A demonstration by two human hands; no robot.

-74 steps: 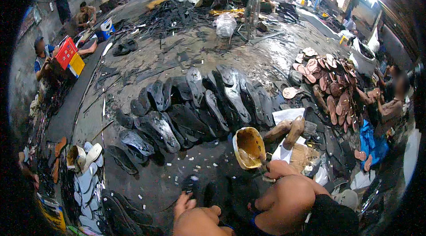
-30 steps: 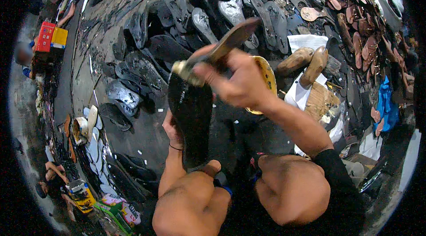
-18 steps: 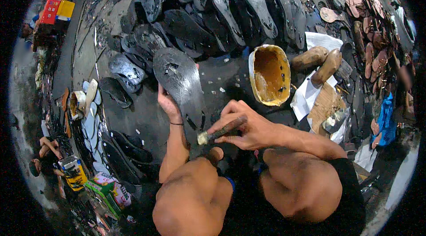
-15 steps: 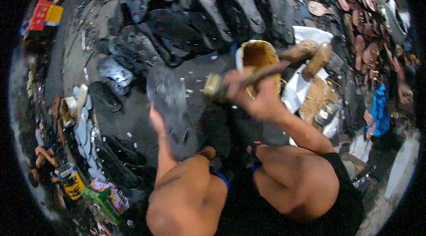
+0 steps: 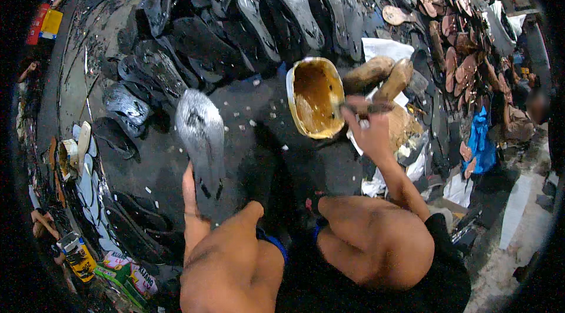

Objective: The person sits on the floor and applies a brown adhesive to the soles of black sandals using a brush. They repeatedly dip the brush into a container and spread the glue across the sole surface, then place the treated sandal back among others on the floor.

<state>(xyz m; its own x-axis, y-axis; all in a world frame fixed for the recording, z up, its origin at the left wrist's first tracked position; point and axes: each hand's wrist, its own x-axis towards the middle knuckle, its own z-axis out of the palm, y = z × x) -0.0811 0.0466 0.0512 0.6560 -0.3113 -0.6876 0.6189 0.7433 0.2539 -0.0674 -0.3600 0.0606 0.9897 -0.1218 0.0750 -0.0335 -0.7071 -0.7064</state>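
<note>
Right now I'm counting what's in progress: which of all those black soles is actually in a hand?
The glossy black sole held up by the left hand, just left of the glue bowl. The other soles lie flat on the floor.

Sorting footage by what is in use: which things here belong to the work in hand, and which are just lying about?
In use: black sole in left hand; brush in right hand; glue tub.
Lying about: rows of black soles; brown soles; blue cloth.
</note>
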